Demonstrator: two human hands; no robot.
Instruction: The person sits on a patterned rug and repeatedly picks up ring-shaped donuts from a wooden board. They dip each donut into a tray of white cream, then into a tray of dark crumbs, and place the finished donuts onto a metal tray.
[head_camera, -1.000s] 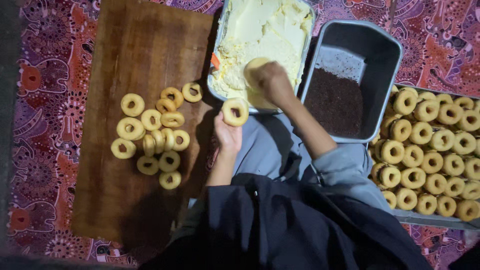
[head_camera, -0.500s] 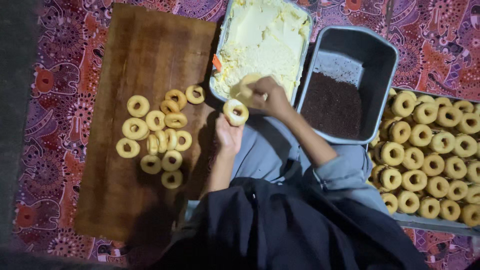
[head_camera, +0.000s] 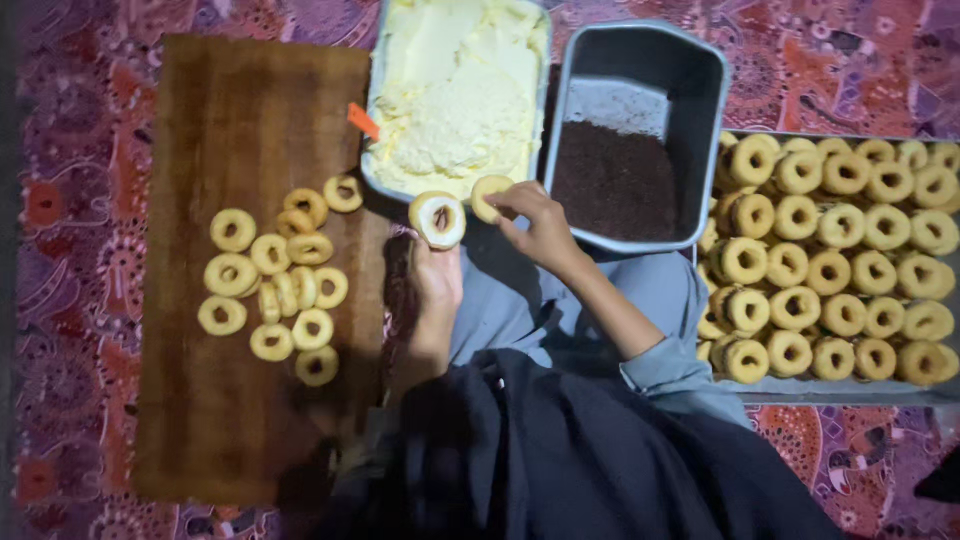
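left hand (head_camera: 437, 285) holds a cream-topped ring cookie (head_camera: 438, 219) up at its fingertips, fingers closed round the rim from below, just in front of the near edge of the cream tray (head_camera: 378, 100). right hand (head_camera: 540, 222) pinches a second, plain ring cookie (head_camera: 490, 196) between thumb and fingers, rest of the fingers loosely curled. the two cookies sit just beside each other, not clearly touching.

edges and room: wooden board (head_camera: 240, 420) on the left has a bare near half and a bare far end; its right edge runs close to the left forearm. patterned cloth (head_camera: 70, 250) shows in a strip left of the board. cream tray, dark tin and cookie tray stand nearly wall to wall, little gap between them. the person's lap and dark garment fill the near middle.

containers: cream tray nearly full of pale yellow cream, an orange tab (head_camera: 362, 121) sticking out at its left wall. dark tin (head_camera: 700, 90) has dark brown crumbs across its near half, bare grey bottom at the far half. cookie tray (head_camera: 850, 392) at right is packed with plain ring cookies in rows, some overlapping.

counts: about 13 ring cookies in the loose pile (head_camera: 275, 275) on the board, a few stacked on edge so the count is rough; roughly 35 visible in the right tray, its far edge cut off; 2 in the hands; 3 containers; 1 board.
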